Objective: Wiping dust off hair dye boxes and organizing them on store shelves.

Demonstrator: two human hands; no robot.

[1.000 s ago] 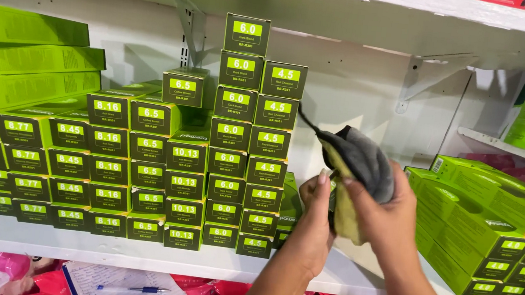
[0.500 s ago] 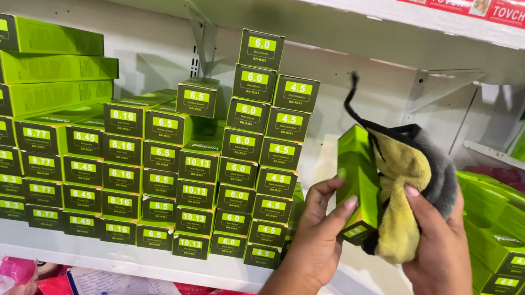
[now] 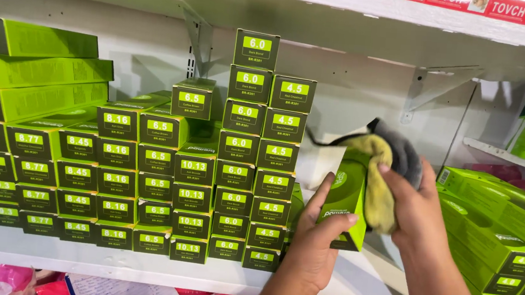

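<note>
Green cardboard fills most of this head-camera view of a white shop shelf [image 3: 136,263]. The person's left hand [image 3: 321,236] is closed around a single green box [image 3: 349,197], fingers wrapped over its front face and thumb behind, holding it upright in the air just in front of the shelf. Touching that box on its right side is a bunched yellow and grey cloth [image 3: 385,172], gripped by the right hand [image 3: 417,210], whose fingers are curled over the cloth and press it against the box's edge; a thin dark cord from the cloth trails off toward the left. Just to the left of the left hand stands a tall double column of small green boxes [image 3: 255,159] with their end labels facing out, the column rising above both hands. Farther left of it, lower rows of the same small boxes [image 3: 80,175] sit stacked in steps, with long green boxes [image 3: 32,74] lying flat on top. To the right of the right hand, more green boxes [image 3: 499,221] lie slanted in a leaning pile. Above both hands runs an upper shelf edged with a red strip [image 3: 481,5].
</note>
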